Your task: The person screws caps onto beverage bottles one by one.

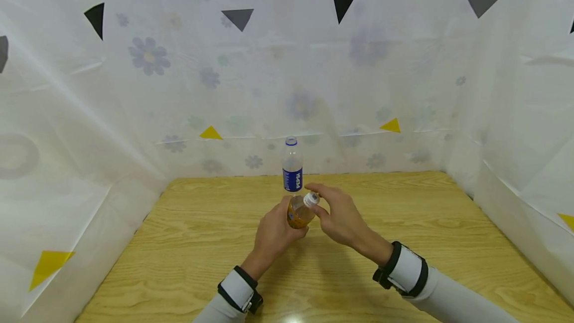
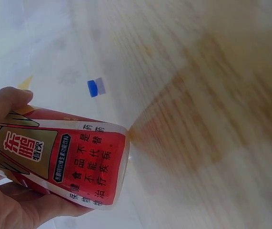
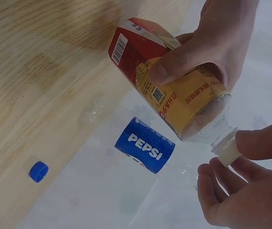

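My left hand [image 1: 274,231] grips a drink bottle with a red and gold label [image 3: 186,112] around its body, tilted with its neck toward the right hand. Thumb and fingers of my right hand [image 1: 343,217] pinch the white cap [image 3: 229,150] on the bottle's neck. In the left wrist view the bottle's red label [image 2: 90,160] faces the camera, its lower end close over the table. Just beyond both hands stands a clear Pepsi bottle [image 1: 293,179] with a blue label and an uncapped mouth. Part of its base is hidden behind the held bottle in the head view.
A loose blue cap [image 3: 38,171] lies on the wooden table [image 1: 197,243], near the Pepsi bottle. White patterned sheeting [image 1: 278,79] hangs along the table's back and both sides, with black, grey and yellow triangles on it.
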{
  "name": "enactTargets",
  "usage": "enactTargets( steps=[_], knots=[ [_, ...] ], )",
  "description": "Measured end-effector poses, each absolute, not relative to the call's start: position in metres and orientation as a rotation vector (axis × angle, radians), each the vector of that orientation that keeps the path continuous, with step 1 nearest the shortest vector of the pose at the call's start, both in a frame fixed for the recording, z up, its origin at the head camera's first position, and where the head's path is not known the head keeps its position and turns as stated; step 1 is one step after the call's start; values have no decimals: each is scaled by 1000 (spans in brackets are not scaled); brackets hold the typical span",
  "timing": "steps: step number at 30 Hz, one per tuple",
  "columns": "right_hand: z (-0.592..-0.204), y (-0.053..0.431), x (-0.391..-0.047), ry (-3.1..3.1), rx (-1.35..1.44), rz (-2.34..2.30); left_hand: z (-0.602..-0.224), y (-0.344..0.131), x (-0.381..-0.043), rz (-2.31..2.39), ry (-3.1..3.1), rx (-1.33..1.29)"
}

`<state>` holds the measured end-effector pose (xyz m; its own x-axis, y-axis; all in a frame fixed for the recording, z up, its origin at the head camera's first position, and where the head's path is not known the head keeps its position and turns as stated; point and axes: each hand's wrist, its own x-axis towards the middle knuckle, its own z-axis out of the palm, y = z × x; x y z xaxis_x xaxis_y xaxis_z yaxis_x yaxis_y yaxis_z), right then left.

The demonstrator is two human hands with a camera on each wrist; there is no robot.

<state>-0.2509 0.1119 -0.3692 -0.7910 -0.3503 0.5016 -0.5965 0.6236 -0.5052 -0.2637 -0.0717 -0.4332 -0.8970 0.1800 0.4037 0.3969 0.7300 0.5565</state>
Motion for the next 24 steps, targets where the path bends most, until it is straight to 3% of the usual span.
enactTargets(
  steps=[24],
  knots=[
    [-372,113,-252,-2450,740,1033,-432,-70,-262,-983,-2606,-443]
  ],
)
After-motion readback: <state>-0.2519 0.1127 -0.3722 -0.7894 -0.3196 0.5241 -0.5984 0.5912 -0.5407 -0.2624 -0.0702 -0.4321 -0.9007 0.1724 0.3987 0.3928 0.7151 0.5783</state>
